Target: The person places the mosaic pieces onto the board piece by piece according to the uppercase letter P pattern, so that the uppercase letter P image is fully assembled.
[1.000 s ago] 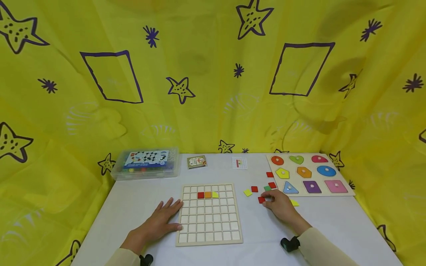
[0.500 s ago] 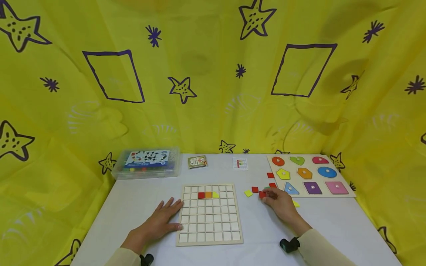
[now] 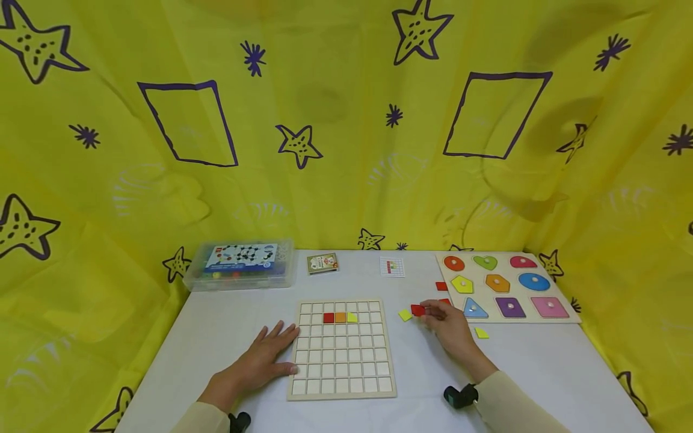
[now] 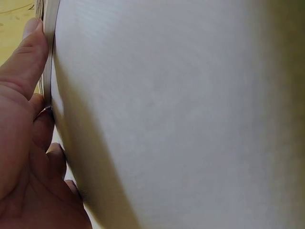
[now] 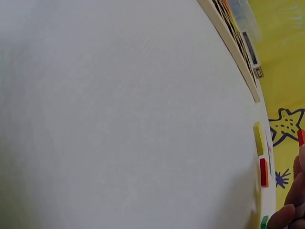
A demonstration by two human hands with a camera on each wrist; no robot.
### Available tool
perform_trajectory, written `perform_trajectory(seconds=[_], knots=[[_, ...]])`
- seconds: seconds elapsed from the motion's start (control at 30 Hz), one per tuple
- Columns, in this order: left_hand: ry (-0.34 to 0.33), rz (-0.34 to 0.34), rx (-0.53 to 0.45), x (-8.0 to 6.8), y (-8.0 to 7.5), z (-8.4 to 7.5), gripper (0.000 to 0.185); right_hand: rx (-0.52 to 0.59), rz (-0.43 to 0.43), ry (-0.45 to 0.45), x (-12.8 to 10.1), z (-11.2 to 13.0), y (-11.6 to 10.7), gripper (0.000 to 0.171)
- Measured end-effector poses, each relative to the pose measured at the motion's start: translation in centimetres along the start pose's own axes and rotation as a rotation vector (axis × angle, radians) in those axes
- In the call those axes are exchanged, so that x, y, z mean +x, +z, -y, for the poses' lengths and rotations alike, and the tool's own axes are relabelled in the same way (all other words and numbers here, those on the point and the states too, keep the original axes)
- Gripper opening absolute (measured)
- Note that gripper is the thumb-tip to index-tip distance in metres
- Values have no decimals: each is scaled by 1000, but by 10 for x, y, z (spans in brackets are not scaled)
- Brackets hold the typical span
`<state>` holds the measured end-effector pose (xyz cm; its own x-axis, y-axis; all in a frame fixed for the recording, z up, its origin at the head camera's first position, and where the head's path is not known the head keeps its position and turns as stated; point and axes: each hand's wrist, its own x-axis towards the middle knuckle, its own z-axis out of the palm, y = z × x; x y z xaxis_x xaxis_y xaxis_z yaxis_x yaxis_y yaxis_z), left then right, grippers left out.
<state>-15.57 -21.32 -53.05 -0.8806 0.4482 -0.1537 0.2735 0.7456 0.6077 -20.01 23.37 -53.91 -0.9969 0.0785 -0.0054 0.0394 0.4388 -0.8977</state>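
A pale wooden grid board [image 3: 341, 398] lies on the white table, with a red tile [image 3: 328, 318], an orange tile [image 3: 340, 317] and a yellow tile [image 3: 352, 317] side by side near its top. My left hand [image 3: 258, 361] lies flat, fingers spread, thumb and fingertips at the board's left edge. Right of the board, my right hand [image 3: 450, 328] pinches a small red tile [image 5: 301, 137], raised off the table. Under it, another red tile [image 5: 264, 172] lies beside a loose yellow tile [image 3: 405, 315]. A green tile [image 5: 264, 222] is mostly hidden by the right hand.
A shape puzzle board [image 3: 530, 316] lies at the right, with red tiles [image 3: 441, 286] by its left edge and a yellow piece [image 3: 481, 333] in front. Behind the grid stand a clear plastic case [image 3: 238, 267], a small card box [image 3: 322, 263] and a printed grid card [image 3: 392, 267].
My right hand has picked the red tile up from the table and moved it left and slightly away, toward the loose yellow tile. My left hand has stayed at the board's edge.
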Motion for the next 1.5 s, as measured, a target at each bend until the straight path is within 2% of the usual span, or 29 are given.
perform_trajectory(seconds=[0.3, 0.87, 1.27, 1.5], knots=[[2, 1, -5, -1, -1, 0, 89, 99, 7, -3, 3, 14, 15, 31], [12, 5, 3, 0, -2, 0, 89, 206, 25, 13, -2, 36, 55, 28], [21, 11, 13, 1, -2, 1, 89, 274, 82, 24, -8, 49, 84, 26], [15, 11, 3, -1, -4, -2, 89, 304, 151, -23, -14, 58, 96, 26]])
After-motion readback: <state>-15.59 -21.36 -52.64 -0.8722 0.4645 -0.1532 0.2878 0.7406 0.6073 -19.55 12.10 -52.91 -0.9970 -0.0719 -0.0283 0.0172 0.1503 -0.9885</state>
